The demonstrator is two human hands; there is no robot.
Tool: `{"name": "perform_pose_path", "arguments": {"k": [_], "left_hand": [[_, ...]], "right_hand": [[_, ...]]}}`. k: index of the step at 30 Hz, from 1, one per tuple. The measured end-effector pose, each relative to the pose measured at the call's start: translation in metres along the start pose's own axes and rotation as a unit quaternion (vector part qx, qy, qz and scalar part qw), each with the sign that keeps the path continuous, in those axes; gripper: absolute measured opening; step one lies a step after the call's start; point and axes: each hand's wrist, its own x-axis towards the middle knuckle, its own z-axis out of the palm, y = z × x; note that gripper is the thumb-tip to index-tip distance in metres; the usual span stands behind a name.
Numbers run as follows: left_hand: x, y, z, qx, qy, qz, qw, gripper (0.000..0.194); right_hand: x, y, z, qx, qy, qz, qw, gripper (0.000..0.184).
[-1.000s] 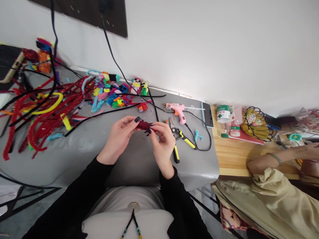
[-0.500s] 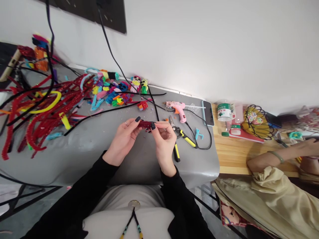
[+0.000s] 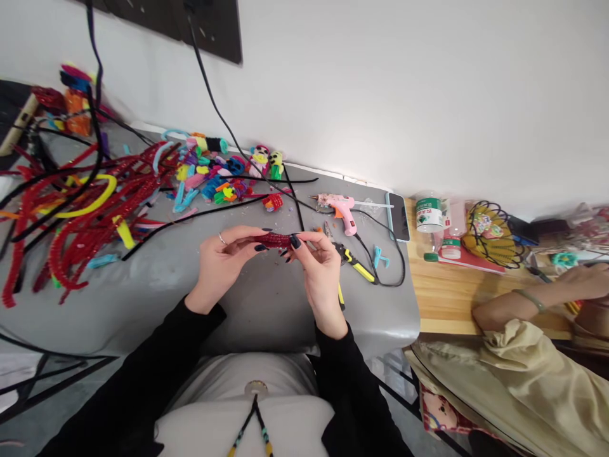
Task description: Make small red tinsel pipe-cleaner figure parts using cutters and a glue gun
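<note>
Change: the left hand [image 3: 222, 259] is seen turned more palm-down than half a second ago, its ring now on top; the red piece has been lowered slightly and lies flatter between the hands.
Red pipe-cleaner heap [image 3: 80, 216]: spread at the far left of the grey table [image 3: 157, 285], well apart from the hands.
Left hand: fingers curled and closed on the left end of the red coiled piece [image 3: 276, 240] — thumb underneath, fingertips over it.
Red coiled piece: a short, dark red, fuzzy, ridged roll, held level above the table between both hands.
Right hand [image 3: 320, 273]: thumb and forefinger pinched shut on the right end, the other fingers bent loosely.
Pliers [image 3: 349, 261]: lying just beside the right hand.
Glue gun [image 3: 339, 206]: pink, farther back — near a phone [image 3: 398, 217].
</note>
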Motion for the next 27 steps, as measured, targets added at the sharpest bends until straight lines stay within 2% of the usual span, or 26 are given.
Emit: {"name": "perform_pose_path", "arguments": {"k": [4, 7, 11, 16, 19, 21, 25, 27], "left_hand": [[-0.002, 0.003, 0.002, 0.021, 0.025, 0.023, 0.999, 0.025], [-0.003, 0.005, 0.003, 0.025, 0.031, 0.028, 0.999, 0.024], [-0.004, 0.007, 0.007, 0.005, 0.058, 0.033, 0.998, 0.027], [-0.009, 0.003, 0.017, 0.004, 0.119, 0.02, 0.993, 0.029], [-0.009, -0.002, 0.02, -0.026, 0.13, 0.01, 0.991, 0.03], [-0.008, -0.003, 0.017, -0.034, 0.109, 0.015, 0.993, 0.031], [-0.003, -0.002, 0.002, -0.02, -0.012, 0.029, 0.999, 0.032], [-0.003, -0.002, -0.006, -0.001, -0.05, 0.026, 0.998, 0.03]], "right_hand": [[-0.001, -0.002, 0.001, -0.01, -0.022, 0.013, 1.0, 0.031], [-0.002, -0.001, 0.002, 0.01, -0.012, 0.01, 1.0, 0.029], [-0.004, 0.004, 0.005, 0.024, 0.013, -0.015, 1.0, 0.022], [-0.008, 0.005, 0.01, -0.031, 0.041, -0.051, 0.997, 0.029], [-0.009, 0.004, 0.01, -0.041, 0.051, -0.077, 0.995, 0.027], [-0.009, 0.004, 0.009, -0.04, 0.05, -0.076, 0.995, 0.026], [-0.007, 0.005, 0.003, -0.039, 0.005, -0.023, 0.999, 0.026], [-0.003, 0.003, -0.004, -0.067, -0.033, -0.016, 0.997, 0.028]]}}
